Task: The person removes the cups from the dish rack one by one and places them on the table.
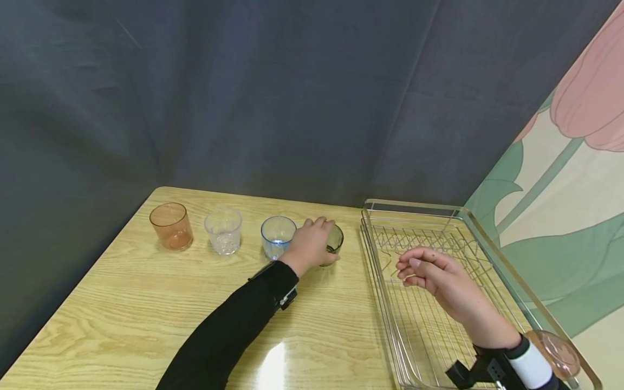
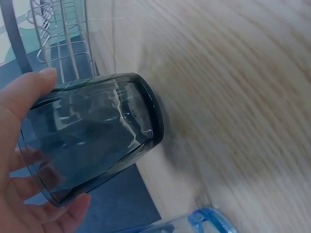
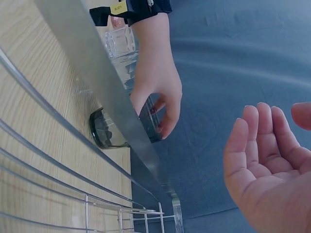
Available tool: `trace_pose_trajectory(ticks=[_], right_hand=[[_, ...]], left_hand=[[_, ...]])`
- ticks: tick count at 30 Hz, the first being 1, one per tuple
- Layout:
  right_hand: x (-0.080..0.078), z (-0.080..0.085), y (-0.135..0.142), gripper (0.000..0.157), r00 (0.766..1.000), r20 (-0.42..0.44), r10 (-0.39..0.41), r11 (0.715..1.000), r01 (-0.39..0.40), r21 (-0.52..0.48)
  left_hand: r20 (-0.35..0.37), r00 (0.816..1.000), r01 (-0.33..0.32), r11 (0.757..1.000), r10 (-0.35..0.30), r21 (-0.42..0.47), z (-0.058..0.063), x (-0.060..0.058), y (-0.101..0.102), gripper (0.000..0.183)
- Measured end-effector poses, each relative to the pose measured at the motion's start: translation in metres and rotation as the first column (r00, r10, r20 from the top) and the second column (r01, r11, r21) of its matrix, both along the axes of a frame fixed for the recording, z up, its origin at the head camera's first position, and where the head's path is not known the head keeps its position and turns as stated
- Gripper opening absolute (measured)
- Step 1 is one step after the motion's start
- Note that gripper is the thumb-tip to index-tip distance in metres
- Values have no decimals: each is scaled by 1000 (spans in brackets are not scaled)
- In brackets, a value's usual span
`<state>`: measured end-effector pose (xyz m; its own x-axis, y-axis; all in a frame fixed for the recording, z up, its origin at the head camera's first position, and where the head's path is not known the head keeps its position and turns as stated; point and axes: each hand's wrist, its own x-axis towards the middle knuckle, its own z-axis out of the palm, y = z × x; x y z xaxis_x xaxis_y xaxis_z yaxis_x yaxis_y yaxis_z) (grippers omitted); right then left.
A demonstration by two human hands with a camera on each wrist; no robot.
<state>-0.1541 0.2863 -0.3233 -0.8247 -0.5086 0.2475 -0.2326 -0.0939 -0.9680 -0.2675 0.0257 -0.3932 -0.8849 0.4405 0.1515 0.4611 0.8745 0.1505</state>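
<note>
My left hand [image 1: 310,245] reaches down over a dark green tinted glass [image 1: 335,238] at the back of the table. In the left wrist view, the thumb lies on one side of this glass [image 2: 97,131] and the fingers curl round the other, near its rim. Its base is at the tabletop; whether it touches cannot be told. Close to the left hand stands a blue-rimmed glass [image 1: 277,238]. My right hand [image 1: 439,279] hovers above the wire rack, fingers loosely bent, holding nothing; its palm [image 3: 277,174] shows in the right wrist view.
A clear glass [image 1: 224,230] and an orange glass [image 1: 171,226] stand upright toward the table's left. The wire rack [image 1: 385,319] with raised metal rails fills the right side. A pinkish glass [image 1: 556,352] sits in its near right corner, partly behind my right wrist.
</note>
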Motion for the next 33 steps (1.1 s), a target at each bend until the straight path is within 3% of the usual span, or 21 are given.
trace_pose_trajectory(ticks=[6,15,20,22,26,30,33], right_hand=[[-1,0,2,28,1000,4,9,1000,-9,18],[1,-3,4,28,999,14,30,999,-31,40],[4,-3,7,25,999,-30,-44,988,48,150],[7,-1,8,22,990,-99,-97,960,119,255],[14,2,11,18,955,-261,-142,864,249,438],[19,6,23,17,925,-354,-140,816,310,489],[23,12,37,17,896,-410,-172,761,385,522]], left_hand=[[11,1000,-15,999,16,-43,-5,-3,5,83],[53,999,-4,1000,2,29,-15,-4,8,80],[55,999,-3,998,-1,58,-17,-2,10,84],[37,999,7,997,-10,76,-15,1,8,86],[-4,999,38,988,-38,147,-7,8,-1,88],[-47,996,85,973,-76,216,2,20,-12,85],[-87,990,129,962,-111,242,6,31,-20,82]])
